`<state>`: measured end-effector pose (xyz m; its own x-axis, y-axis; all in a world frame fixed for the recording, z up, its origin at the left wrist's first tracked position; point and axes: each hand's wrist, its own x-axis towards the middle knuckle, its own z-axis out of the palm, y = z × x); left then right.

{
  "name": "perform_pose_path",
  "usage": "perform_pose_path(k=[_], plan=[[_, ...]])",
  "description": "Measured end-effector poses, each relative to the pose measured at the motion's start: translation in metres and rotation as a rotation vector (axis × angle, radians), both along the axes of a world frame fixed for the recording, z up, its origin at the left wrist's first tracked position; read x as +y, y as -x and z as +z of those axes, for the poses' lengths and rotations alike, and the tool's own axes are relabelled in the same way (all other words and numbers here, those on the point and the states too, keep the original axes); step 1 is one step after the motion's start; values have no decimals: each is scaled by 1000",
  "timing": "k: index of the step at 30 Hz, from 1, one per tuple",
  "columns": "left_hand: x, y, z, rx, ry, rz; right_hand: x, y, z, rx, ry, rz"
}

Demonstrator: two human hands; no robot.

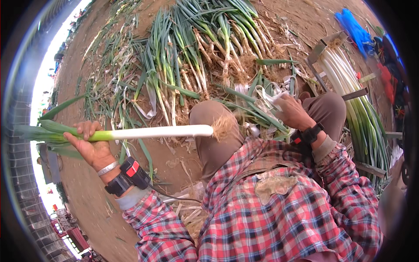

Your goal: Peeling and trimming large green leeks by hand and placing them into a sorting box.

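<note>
My left hand (91, 142) grips a large green onion (160, 132) around its pale green part, with the white shank and brown roots pointing right over my knee and the leaves fanning out to the left. At the right, my right hand (291, 111) is closed around strips of peeled whitish-green outer leaves (270, 95), which hang towards the ground beside my other knee. Unpeeled green onions with dirty roots (226, 42) lie in a broad row on the soil in front of me.
Clean white-stemmed onions (343, 72) are stacked in a metal rack (317, 54) at my right. Leaf scraps (111, 75) litter the brown soil to the front left. Blue plastic (353, 29) lies beyond the rack. More peelings (193, 209) are near my lap. A red vehicle (73, 235) stands far left.
</note>
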<state>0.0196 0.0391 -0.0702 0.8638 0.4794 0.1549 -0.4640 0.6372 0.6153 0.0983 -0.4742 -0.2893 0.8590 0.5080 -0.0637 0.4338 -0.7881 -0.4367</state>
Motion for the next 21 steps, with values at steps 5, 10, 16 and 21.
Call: perform_pose_path(k=[5,10,16,21], plan=[[-40,-11,-7,194,-124,253,105,15,101,-41,-684,248],[-86,-14,2,-42,-158,172,143,36,96,256,-989,258],[-89,-12,-22,-262,257,-288,128,49,108,776,-804,454],[-85,-26,-33,-231,99,-95,144,57,100,204,-819,181]])
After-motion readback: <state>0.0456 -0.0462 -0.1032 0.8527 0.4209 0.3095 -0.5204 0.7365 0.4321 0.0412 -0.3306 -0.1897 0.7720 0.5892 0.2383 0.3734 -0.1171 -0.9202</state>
